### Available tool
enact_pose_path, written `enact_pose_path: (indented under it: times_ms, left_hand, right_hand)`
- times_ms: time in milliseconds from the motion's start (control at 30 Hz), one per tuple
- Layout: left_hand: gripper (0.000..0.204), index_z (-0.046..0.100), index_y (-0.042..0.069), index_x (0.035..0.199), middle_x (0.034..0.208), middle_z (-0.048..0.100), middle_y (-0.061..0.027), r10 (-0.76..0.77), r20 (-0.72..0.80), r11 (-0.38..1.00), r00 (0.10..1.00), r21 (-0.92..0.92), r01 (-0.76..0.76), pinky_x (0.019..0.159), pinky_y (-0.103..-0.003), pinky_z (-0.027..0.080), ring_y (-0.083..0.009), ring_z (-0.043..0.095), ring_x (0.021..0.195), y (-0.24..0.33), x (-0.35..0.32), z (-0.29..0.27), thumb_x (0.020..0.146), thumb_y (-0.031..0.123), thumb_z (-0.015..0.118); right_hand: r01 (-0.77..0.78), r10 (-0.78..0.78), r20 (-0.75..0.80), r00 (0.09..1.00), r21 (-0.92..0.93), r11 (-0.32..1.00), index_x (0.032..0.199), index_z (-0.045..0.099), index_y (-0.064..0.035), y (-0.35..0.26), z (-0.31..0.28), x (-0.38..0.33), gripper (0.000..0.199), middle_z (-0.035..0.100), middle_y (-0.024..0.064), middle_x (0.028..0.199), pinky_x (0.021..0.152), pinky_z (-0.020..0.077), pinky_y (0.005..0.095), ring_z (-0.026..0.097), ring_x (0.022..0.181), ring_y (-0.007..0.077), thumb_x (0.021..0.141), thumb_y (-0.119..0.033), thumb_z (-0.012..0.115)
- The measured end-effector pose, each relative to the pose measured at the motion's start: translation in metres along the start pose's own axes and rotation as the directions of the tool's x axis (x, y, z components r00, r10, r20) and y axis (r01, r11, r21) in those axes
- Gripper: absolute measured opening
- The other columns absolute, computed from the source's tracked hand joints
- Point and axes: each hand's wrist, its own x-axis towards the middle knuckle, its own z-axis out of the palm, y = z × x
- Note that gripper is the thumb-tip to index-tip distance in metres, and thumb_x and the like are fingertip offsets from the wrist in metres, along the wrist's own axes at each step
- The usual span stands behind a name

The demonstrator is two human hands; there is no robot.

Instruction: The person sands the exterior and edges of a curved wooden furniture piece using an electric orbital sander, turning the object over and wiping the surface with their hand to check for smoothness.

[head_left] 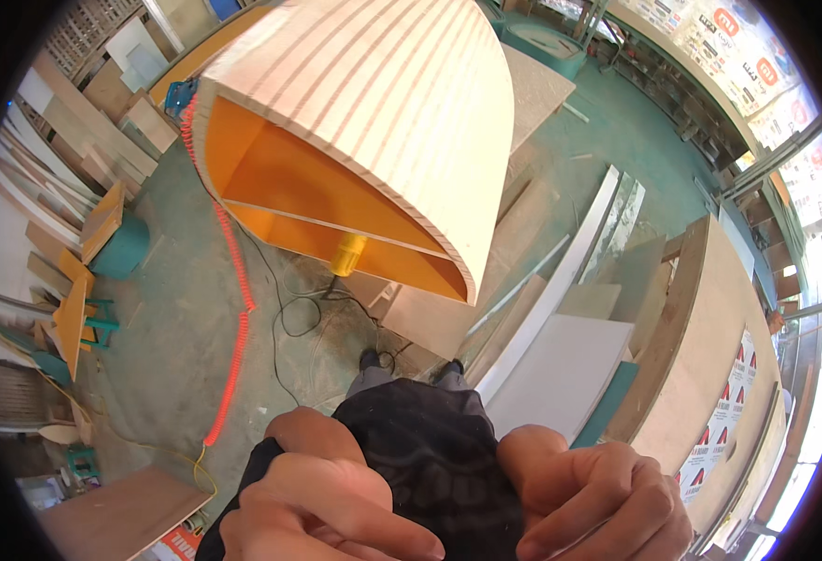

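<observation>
We see our left hand (322, 500) and right hand (593, 500) low in the view, both with fingers curled in against a black patterned garment (434, 467) between them; we cannot tell whether either truly grips it. Ahead stands 1 curved slatted plywood cabinet (402, 103) with an orange inside and 1 shelf. 1 red coiled hose (233, 309) runs across the floor. White signs with red marks (724, 439) line the right-hand wall.
</observation>
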Motion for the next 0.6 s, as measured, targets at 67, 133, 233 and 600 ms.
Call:
enact_pose_path:
  times_ms: [67,133,233,600]
  left_hand:
    - [0.015,0.068,0.016,0.107,0.098,0.071,0.0021,0.018,-0.058,1.0,0.998,-0.012,-0.019,0.069,-0.033,0.058,-0.0213,0.062,0.095,0.011,-0.001,-0.011,0.095,0.008,0.069]
    - [0.014,0.068,0.016,0.107,0.098,0.072,0.0016,-0.052,-0.081,0.998,0.995,-0.026,0.05,0.069,-0.032,0.058,-0.0202,0.062,0.094,0.036,-0.002,-0.022,0.096,0.007,0.068]
    - [0.012,0.068,0.015,0.106,0.098,0.073,-0.0003,-0.072,-0.036,0.967,0.997,-0.249,0.061,0.069,-0.029,0.057,-0.0184,0.063,0.092,0.036,0.006,-0.049,0.099,0.006,0.067]
    - [0.005,0.067,0.011,0.104,0.095,0.072,-0.0081,-0.331,-0.341,0.788,0.88,-0.613,0.059,0.077,-0.027,0.058,-0.0224,0.064,0.081,0.072,-0.004,-0.069,0.102,0.007,0.066]
  right_hand:
    - [-0.053,0.052,0.029,0.998,0.063,0.997,0.126,0.074,-0.0068,0.007,0.012,0.005,0.027,0.075,0.0092,0.108,0.07,0.0584,0.0326,0.069,0.089,0.0232,0.104,-0.017,0.063]
    - [-0.192,0.192,0.008,0.981,0.055,0.98,0.124,0.075,-0.0063,-0.002,0.032,0.01,0.025,0.075,0.0098,0.108,0.07,0.0584,0.0327,0.069,0.089,0.0236,0.104,-0.016,0.063]
    - [-0.072,0.071,0.031,0.997,0.041,0.997,0.119,0.076,-0.0051,0.021,0.046,0.007,0.021,0.074,0.0122,0.107,0.069,0.0585,0.0327,0.069,0.087,0.0244,0.103,-0.014,0.065]
    - [-0.376,0.415,0.117,0.902,0.684,0.625,0.097,0.074,-0.0022,0.067,0.099,0.028,0.004,0.072,0.0185,0.1,0.067,0.0623,0.0342,0.07,0.082,0.0289,0.097,-0.001,0.07]
